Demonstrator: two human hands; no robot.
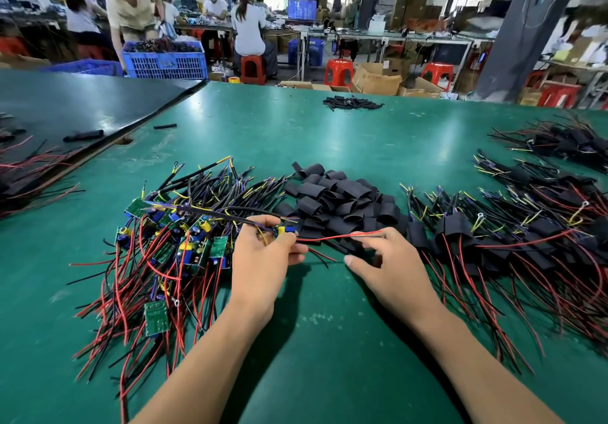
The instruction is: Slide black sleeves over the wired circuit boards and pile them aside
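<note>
**Green bench, one board being held**

Left hand [263,259] is pinching a wired circuit board [285,230] between thumb and fingertips. Its red wire [339,236] is trailing rightwards to the right hand [391,267], whose fingers are curling at the near edge of the black sleeves [342,198]. Whether they are holding one, I cannot tell. Bare boards [184,246] are lying tangled to the left, and sleeved boards [526,236] are lying heaped to the right. Green mat [329,341] is showing bare between the forearms and beyond the sleeves to the table's far edge, near a small black heap [352,101]. A black sheet [82,104] is overlapping the far left corner. Behind, workers [246,25] are sitting among red stools [339,71] and a blue crate [164,61].

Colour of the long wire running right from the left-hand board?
Red; the thin red wire shows best in head view.
</note>
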